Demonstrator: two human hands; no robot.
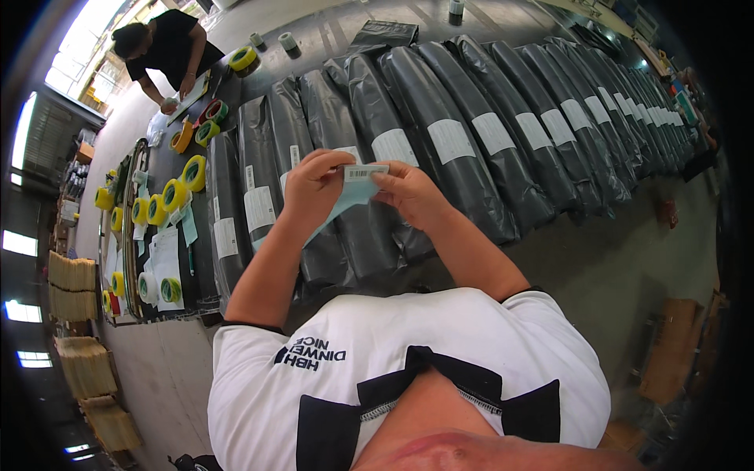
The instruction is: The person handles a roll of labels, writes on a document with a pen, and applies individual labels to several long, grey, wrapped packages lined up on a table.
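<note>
Both my hands are raised over a row of long dark grey plastic-wrapped parcels (424,94). Between them is a small white barcode label (360,176) on a pale blue backing strip (351,198), which trails down to the left. My left hand (314,184) pinches the label's left end. At its right end, the thumb and fingers of my right hand (414,195) are closed on it. White labels (451,140) are stuck on the parcels below and beside my hands; my hands and forearms cover parts of the nearest ones.
Yellow tape rolls (193,173) and papers (164,259) lie at the table's left side. Across the table, a person in black (169,51) leans over a clipboard (191,94). Cardboard stacks (72,286) stand on the far left. A brown carton (670,349) sits on the right.
</note>
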